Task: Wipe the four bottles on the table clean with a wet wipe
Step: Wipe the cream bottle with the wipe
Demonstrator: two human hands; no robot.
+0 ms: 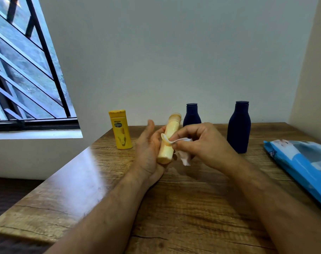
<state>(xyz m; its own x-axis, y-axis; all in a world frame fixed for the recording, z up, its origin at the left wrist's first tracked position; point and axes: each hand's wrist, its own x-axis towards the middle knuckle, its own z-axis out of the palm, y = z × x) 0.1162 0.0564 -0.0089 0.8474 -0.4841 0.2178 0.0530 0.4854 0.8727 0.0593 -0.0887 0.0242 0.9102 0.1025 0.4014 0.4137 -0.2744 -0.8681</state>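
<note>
My left hand (148, 153) holds a pale cream bottle (169, 138) above the wooden table (183, 208), cap pointing away and tilted slightly right. My right hand (202, 142) pinches a crumpled white wet wipe (183, 153) against the bottle's right side. A yellow bottle (120, 130) stands upright at the back left. Two dark blue bottles stand at the back: a smaller one (191, 115) partly hidden behind my hands, and a larger one (239, 127) to the right.
A blue pack of wet wipes (301, 165) lies at the table's right edge. A white wall runs behind the bottles, and a barred window (27, 70) is at the left. The table's left edge drops off to a dark floor.
</note>
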